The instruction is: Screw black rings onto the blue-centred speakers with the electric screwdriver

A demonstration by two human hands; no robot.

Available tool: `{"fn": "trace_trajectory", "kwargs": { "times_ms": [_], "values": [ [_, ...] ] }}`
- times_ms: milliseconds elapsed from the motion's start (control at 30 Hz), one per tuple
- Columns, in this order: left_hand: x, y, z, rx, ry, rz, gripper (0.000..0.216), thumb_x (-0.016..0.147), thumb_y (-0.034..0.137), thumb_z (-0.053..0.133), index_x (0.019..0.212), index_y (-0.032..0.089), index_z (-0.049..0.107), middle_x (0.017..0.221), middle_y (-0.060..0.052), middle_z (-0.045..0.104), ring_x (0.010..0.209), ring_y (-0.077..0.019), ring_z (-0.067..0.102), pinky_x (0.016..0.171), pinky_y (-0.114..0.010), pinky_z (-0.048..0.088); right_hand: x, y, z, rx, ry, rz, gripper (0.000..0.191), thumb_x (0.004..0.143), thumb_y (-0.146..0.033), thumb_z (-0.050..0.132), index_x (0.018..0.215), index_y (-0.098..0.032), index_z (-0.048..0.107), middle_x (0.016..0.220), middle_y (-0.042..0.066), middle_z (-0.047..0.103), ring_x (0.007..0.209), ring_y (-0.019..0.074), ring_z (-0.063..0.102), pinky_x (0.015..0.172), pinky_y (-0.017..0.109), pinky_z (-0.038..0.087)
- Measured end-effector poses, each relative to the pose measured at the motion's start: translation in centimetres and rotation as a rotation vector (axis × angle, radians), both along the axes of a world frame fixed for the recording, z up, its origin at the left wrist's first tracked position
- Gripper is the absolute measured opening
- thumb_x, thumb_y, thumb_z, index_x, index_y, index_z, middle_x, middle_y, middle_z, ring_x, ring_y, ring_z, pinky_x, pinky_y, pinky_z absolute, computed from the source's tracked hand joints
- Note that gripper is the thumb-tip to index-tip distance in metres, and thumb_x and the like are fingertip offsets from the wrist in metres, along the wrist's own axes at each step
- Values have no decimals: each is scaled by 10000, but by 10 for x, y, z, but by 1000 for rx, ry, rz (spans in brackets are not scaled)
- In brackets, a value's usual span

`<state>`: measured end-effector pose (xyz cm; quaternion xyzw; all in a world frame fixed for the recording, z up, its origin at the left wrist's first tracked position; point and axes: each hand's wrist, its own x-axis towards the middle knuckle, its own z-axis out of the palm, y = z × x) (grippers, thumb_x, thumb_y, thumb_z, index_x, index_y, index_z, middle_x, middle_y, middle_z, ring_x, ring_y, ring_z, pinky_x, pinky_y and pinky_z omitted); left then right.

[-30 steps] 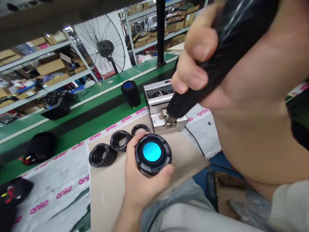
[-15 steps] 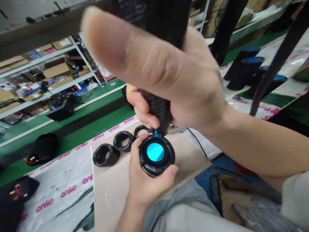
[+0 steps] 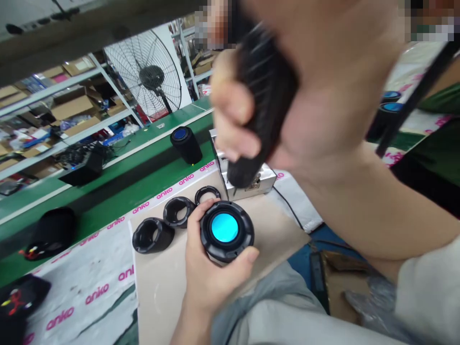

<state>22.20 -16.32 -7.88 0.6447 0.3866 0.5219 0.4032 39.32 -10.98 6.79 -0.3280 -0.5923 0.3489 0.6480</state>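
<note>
My left hand [image 3: 206, 275] is closed around a round black speaker [image 3: 245, 225] with a shiny blue centre, its face turned up. Above it, my right hand [image 3: 316, 100] grips the ribbed handle of a black electric screwdriver [image 3: 268, 96], which points downward. The tool's lower end stands apart from the speaker, in front of a metal box; its upper part is cut off and blurred. Left of my left hand, several black plastic rings lie on a beige board: a deep ring [image 3: 163, 236], another ring [image 3: 167, 211] and a thinner ring [image 3: 199, 195].
The silvery metal box [image 3: 268, 181] stands at the back of the board [image 3: 158, 297], with a black cable beside it. A dark cylindrical speaker [image 3: 189, 148] is on the green bench [image 3: 132, 167]. Black bodies with coloured wires [image 3: 53, 232] lie left. A fan [image 3: 151, 76] stands behind.
My right hand has lifted the screwdriver up and away from the speaker's rim, toward the right. My left hand still holds the speaker. The view has shifted slightly, bringing the metal box and fan into sight.
</note>
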Motion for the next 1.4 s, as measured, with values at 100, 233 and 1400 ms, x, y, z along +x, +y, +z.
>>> {"fn": "trace_trajectory", "kwargs": {
  "times_ms": [100,233,1400],
  "values": [
    [-1,0,2,-39,26,-7,789,677,400,1005,1364,232,655,1351,-132,765,1182,-347,800,932,-403,692,18,14,-21,21,62,-61,643,749,-826,816,950,-248,617,563,-16,532,596,173,621,559,285,546],
    [-3,0,4,-37,36,-10,782,688,360,992,1380,235,649,1361,-134,763,1189,-348,804,943,-409,696,30,30,-54,56,130,-139,627,781,-768,844,891,-234,535,552,-35,509,509,136,562,463,265,460],
    [0,2,7,-89,-17,-23,827,616,343,1024,1339,236,638,1300,-122,796,1149,-340,823,957,-411,689,28,22,-41,193,300,-192,460,760,-449,970,709,-196,589,533,-38,505,351,114,413,307,309,290]
  ]
}}
